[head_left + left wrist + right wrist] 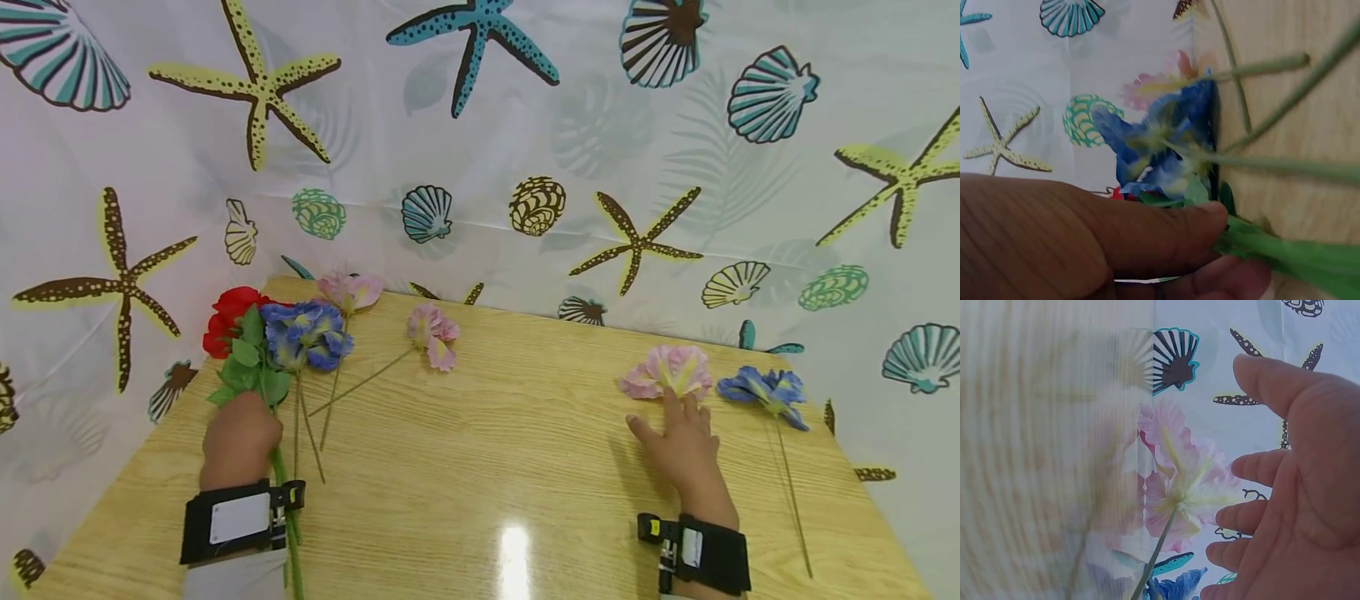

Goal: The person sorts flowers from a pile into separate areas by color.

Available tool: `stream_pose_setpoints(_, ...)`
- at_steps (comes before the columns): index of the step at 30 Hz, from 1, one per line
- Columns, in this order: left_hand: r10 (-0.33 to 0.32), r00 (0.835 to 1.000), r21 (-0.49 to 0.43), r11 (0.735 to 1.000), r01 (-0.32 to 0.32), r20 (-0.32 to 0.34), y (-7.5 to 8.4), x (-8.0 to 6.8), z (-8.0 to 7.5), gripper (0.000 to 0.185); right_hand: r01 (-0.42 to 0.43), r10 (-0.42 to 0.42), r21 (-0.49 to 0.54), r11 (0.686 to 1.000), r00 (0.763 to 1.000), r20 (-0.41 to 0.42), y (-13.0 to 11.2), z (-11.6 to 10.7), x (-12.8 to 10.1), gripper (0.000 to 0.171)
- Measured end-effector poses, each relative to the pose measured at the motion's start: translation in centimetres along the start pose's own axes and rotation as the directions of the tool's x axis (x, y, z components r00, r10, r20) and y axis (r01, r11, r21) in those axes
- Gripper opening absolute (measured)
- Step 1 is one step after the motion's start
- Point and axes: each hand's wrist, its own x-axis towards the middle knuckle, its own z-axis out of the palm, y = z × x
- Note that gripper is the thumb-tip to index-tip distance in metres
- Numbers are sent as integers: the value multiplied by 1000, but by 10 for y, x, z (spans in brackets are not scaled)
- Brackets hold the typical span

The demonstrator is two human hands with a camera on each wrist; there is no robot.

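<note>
On the left side of the table, my left hand [238,433] grips the green stems [1291,253] of the red roses [228,321], thumb and fingers pinched round them in the left wrist view. A blue flower [306,333] lies beside the roses, its thin stem pointing toward me. At the right, my right hand [682,442] reaches over a pink flower [671,372] with its fingers spread. In the right wrist view that pink flower [1179,487] stands just beyond the fingertips [1244,467], and nothing is held in the palm.
Two more pink flowers, one at the back left [350,292] and one nearer the middle [433,333], lie on the wooden table [480,433]. Another blue flower [765,392] is at the right edge. A patterned cloth [487,167] with shells and starfish hangs behind.
</note>
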Motion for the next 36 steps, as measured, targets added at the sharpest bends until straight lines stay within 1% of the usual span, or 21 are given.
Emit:
stream_pose_setpoints(3,-3,1000,-29,1000,3,-3,-4,0,0,26,3,-3,29,1000,1000,18,-1,-1,-1,93)
stream_pose_setpoints(8,-74,996,-31,997,75,45,-2,1,-6,26,3,-5,53,999,999,33,-2,-3,-1,93)
stream_pose_setpoints(10,-94,994,-30,995,96,53,-3,1,-8,26,3,-5,61,998,1000,29,-2,-3,-1,93)
stream_pose_setpoints(12,-98,994,-36,994,100,50,-5,1,-9,26,1,-3,71,997,1000,25,-2,-3,-1,92)
stream_pose_setpoints(14,-87,995,-42,995,89,38,-7,0,-10,26,-1,-1,76,997,1000,21,-2,-3,-2,91)
stream_pose_setpoints(17,-44,999,-54,998,44,0,-8,-2,-13,25,1,-2,82,997,1000,11,-1,-2,-2,90)
stream_pose_setpoints(20,-3,999,-72,997,0,-45,-5,-5,-17,20,6,-6,90,996,1000,-3,-1,-3,-3,89)
stream_pose_setpoints(22,13,997,-90,996,-20,-79,-1,-6,-19,13,10,-9,96,995,1000,-10,-2,-3,-3,88)
stream_pose_setpoints(23,16,996,-102,994,-24,-84,1,-7,-21,11,13,-11,97,995,1000,-15,-2,-4,-3,88)
stream_pose_setpoints(25,9,998,-142,990,-18,-63,8,-6,-26,28,20,-18,97,995,1000,-25,-3,-4,-3,87)
stream_pose_setpoints(26,7,999,-167,986,-14,-48,11,-6,-27,37,25,-22,100,995,999,-30,-4,-5,-3,87)
stream_pose_setpoints(28,12,1000,-211,977,-17,-25,18,-5,-29,49,35,-31,107,994,999,-40,-5,-5,-4,86)
stream_pose_setpoints(30,26,1000,-258,966,-24,4,26,-5,-30,54,50,-44,115,992,998,-55,-6,-6,-4,84)
stream_pose_setpoints(31,43,999,-289,957,-38,11,30,-5,-29,54,59,-52,119,991,997,-63,-8,-7,-4,84)
stream_pose_setpoints(33,79,997,-346,936,-70,14,39,-5,-26,55,79,-69,127,989,994,-83,-10,-8,-5,82)
stream_pose_setpoints(36,121,991,-457,886,-81,60,53,-4,-20,57,121,-102,145,982,985,-136,-15,-9,-5,76)
